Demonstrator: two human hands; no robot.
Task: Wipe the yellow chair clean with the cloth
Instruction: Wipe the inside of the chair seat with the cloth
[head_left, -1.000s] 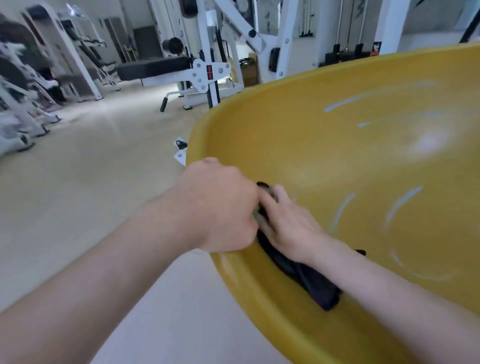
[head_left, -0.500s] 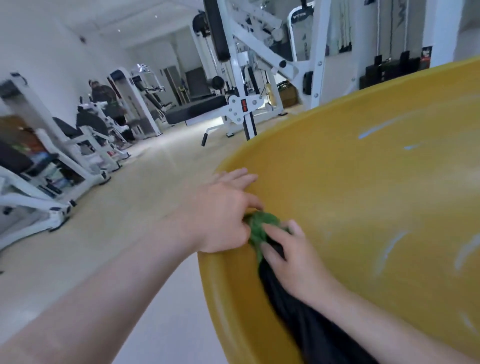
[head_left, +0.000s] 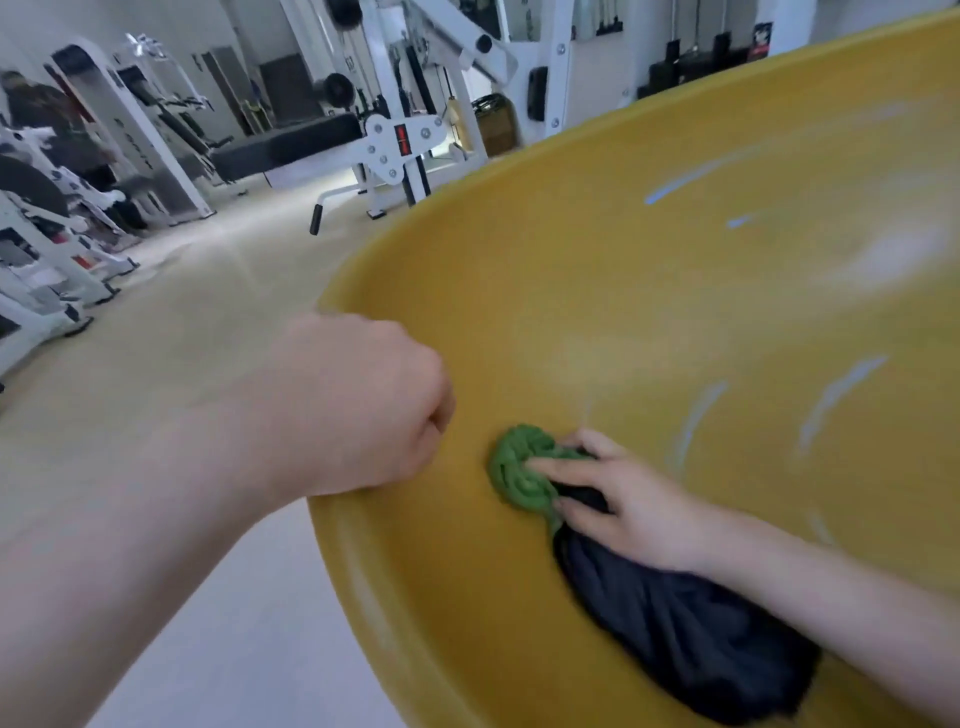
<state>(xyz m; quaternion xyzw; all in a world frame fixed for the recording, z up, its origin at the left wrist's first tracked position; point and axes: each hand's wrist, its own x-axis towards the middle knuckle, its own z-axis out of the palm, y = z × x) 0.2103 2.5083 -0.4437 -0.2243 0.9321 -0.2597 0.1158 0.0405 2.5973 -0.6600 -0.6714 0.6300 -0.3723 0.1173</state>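
The left hand (head_left: 358, 410) is curled over the near rim of the yellow chair (head_left: 649, 312), knuckles up and fingers wrapped out of sight beneath the lip, which looks like a bracing grip meant to keep the shell from rocking or sliding while the other hand scrubs. The right hand (head_left: 623, 499) lies flat inside the bowl of the seat, just in from that same rim, fingers spread and pressing down on the cloth (head_left: 524, 467) rather than pinching it; an open palm of this kind spreads pressure over more fabric, which suits wiping a curved surface. The cloth shows a bunched green end poking out ahead of the fingertips and a dark, almost black length trailing back under the wrist and forearm towards the bottom edge of the seat. The two hands sit near each other but apart, with bare yellow plastic between them. Pale streaks (head_left: 831, 400) cross the seat further towards its right side and upper part, well clear of the cloth; whether they are dirt, scuffs or reflected light cannot be told, but by my reading most of the seat is yet to be covered. Beyond the chair's far rim stand white gym machines (head_left: 400, 140) on a beige floor (head_left: 171, 338).
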